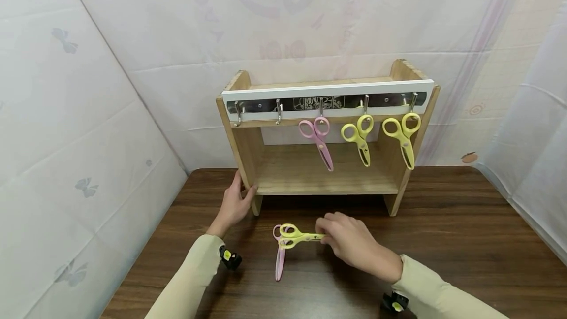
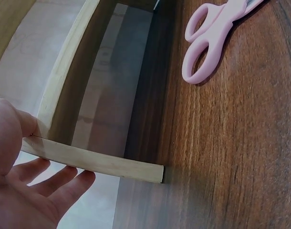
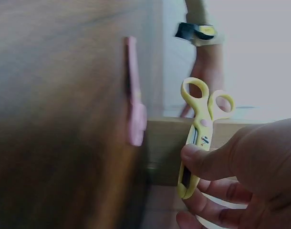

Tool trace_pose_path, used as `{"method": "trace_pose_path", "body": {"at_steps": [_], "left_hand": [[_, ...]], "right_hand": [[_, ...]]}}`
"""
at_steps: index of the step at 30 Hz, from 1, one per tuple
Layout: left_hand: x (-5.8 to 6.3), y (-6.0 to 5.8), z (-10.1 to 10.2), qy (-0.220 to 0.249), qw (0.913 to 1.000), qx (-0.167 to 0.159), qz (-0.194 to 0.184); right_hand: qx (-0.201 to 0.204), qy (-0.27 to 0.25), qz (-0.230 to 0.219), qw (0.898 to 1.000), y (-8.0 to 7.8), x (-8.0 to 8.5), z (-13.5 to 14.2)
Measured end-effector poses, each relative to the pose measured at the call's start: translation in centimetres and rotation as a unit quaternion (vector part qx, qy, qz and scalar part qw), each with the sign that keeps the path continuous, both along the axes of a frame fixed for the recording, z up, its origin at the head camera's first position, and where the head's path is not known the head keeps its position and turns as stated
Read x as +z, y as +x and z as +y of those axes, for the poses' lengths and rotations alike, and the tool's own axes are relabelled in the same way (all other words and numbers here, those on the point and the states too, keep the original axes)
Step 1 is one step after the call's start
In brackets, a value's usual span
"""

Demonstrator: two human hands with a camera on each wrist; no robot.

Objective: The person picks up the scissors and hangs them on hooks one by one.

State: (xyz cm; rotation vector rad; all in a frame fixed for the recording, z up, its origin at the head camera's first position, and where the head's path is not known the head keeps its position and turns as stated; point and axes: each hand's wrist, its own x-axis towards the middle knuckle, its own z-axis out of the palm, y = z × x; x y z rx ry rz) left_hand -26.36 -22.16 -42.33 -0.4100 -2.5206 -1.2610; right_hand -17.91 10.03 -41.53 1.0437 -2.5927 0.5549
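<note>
My right hand (image 1: 352,240) pinches a pair of yellow scissors (image 1: 299,237) by the blade end, its handle loops pointing left. In the right wrist view, the thumb lies across the blades of these yellow scissors (image 3: 201,125), with the fingers behind. Beneath their loops in the head view, pink scissors (image 1: 280,262) lie on the dark wooden table, blades towards me. My left hand (image 1: 233,203) grips the lower left side panel of a wooden shelf (image 1: 328,192). The left wrist view shows its thumb and fingers on opposite faces of that panel (image 2: 93,160).
A white hook rail (image 1: 266,93) runs across the shelf's upper front. Pink scissors (image 1: 321,143) hang from its middle hook, with yellow scissors (image 1: 361,140) and another yellow pair (image 1: 404,141) further right. The two left hooks (image 1: 278,112) are bare. Patterned cloth (image 1: 177,87) surrounds the table.
</note>
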Motion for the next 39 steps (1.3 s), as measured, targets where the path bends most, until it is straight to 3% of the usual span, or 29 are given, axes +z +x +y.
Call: {"method": "trace_pose_path", "body": {"at_steps": [11,18,23,31,39], "left_hand": [[0.2,0.2,0.0,0.002,1.0000,-0.003,-0.001],[0.1,0.0,-0.1,0.005,1.0000,-0.003,0.005],[0.1,0.0,-0.1,0.007,1.0000,-0.006,0.003],[0.1,0.0,0.0,-0.001,1.0000,-0.001,0.004],[0.1,0.0,-0.1,0.003,1.0000,-0.003,-0.001]], "right_hand": [[0.001,-0.036,0.077,0.996,-1.8,6.6,0.2],[0.013,-0.100,0.085,0.991,-2.6,9.2,-0.7],[0.018,-0.148,0.091,0.985,-3.1,10.4,-1.4],[0.037,-0.255,0.104,0.961,-3.5,11.2,-2.3],[-0.002,-0.297,0.087,0.951,-3.3,12.0,-3.2]]}}
